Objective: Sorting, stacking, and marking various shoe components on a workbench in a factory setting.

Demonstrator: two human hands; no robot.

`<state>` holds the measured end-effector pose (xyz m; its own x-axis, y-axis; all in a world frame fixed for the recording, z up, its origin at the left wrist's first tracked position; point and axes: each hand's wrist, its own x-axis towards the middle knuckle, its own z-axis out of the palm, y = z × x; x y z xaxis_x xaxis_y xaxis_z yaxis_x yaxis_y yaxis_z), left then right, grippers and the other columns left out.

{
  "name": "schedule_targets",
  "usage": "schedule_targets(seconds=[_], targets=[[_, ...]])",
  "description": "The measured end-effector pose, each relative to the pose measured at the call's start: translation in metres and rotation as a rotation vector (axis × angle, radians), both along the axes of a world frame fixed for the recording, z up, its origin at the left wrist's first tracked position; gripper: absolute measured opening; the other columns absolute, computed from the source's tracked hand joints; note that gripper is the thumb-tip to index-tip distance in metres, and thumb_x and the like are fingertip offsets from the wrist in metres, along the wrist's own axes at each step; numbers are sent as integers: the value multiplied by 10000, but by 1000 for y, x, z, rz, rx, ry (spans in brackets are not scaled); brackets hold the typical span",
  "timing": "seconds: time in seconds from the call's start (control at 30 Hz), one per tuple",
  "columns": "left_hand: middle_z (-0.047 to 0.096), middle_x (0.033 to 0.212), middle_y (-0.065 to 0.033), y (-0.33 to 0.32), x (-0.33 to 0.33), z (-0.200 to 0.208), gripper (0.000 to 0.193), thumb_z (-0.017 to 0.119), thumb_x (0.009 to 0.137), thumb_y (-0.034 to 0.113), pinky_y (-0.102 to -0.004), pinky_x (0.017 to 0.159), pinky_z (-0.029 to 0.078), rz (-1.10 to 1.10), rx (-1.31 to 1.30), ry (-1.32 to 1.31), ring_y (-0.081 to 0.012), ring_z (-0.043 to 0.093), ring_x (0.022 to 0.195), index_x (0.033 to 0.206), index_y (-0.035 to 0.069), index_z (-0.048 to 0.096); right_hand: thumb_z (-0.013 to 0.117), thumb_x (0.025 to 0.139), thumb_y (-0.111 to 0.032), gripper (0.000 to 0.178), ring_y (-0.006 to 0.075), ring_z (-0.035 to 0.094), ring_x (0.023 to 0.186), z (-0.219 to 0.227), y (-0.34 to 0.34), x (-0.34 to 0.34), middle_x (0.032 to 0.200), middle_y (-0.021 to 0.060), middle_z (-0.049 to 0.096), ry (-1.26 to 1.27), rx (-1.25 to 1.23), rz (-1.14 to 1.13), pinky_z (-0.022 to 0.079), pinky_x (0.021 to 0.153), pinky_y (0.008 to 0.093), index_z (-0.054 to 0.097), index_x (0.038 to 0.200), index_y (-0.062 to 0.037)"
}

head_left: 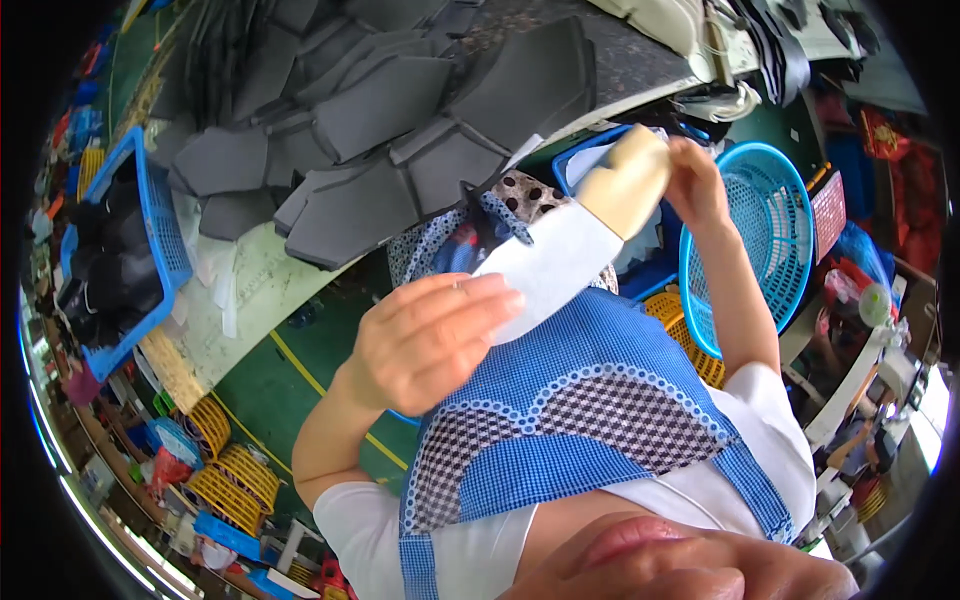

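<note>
In front of my apron I have a flat white piece point(560, 268) that meets a tan, partly blurred sheet point(632, 182); whether they are joined or merely overlap I cannot tell. My left hand point(432, 335) is closed on the near left end of the white piece, fingers across its face. At the far right end, my right hand point(700, 185) pinches the edge of the tan sheet. Both are held up off the table, tilted up to the right. Just beyond my left hand, a stack of dark grey cut pieces point(360, 205) overhangs the table edge.
More dark grey pieces cover the pale table point(262, 275). On its left stands a blue crate point(178, 235) of black parts. At my right are a large light-blue basket point(705, 290) and a yellow one point(672, 315). Yellow baskets point(235, 490) sit on the green floor at left.
</note>
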<state>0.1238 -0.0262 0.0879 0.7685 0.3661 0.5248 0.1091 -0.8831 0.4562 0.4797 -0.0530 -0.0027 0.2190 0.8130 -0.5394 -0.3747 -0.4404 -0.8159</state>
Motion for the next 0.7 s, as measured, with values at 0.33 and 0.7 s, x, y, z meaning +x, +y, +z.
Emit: schedule_targets(seconds=[0.33,0.7], targets=[[416,745,53,-8,-9,-32,356,697,880,124,-174,579,299,273,-1485,-450,-10,363,676,809,123,348,756,773,-449,547,272,643,886,69,40,-67,1106,178,641,-389,853,1073,511,787,372,679,1013,36],[585,687,7,51,-8,-51,258,761,846,181,-187,562,404,771,-971,-159,-20,524,648,807,44,546,720,804,-389,395,300,625,731,52,112,-102,811,136,623,-1116,566,999,495,655,378,669,797,3]])
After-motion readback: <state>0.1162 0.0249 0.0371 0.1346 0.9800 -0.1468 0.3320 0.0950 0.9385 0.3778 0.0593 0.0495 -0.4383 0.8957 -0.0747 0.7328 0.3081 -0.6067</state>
